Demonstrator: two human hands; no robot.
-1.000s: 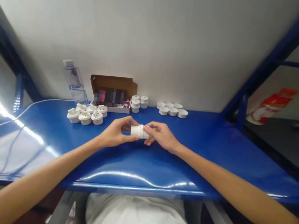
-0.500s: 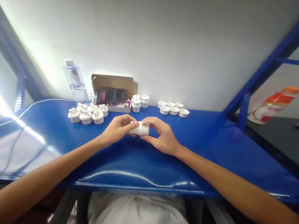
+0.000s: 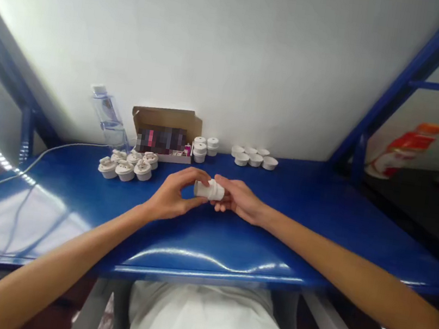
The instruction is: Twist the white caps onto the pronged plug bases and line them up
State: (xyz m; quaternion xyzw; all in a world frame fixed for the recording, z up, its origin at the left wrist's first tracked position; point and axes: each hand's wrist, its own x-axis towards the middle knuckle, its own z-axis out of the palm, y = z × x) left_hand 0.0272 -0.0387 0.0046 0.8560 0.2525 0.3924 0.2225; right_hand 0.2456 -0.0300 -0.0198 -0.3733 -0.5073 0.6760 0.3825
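Observation:
A small white cylindrical piece (image 3: 209,190) lies on its side between my hands, a little above the blue table. My left hand (image 3: 177,194) has its thumb and fingers around the left end of it. The right end is gripped by my right hand (image 3: 239,198), thumb on top and fingers curled beneath. Beyond my left hand are several white round units (image 3: 125,170) with uneven tops. Several closed white cylinders (image 3: 199,150) and several shallow white cups (image 3: 255,160) stand near the wall.
An open cardboard box (image 3: 168,114) with small items stands by the wall, beside a clear bottle (image 3: 112,124). A white cable (image 3: 48,153) runs along the left. To the right, a red-and-white bottle (image 3: 401,150) with an orange cap stands on a dark surface beyond the blue frame.
The white piece has shifted slightly right and tilted. My left hand has spread wider around its end, and my right hand has turned so that its fingers curl underneath.

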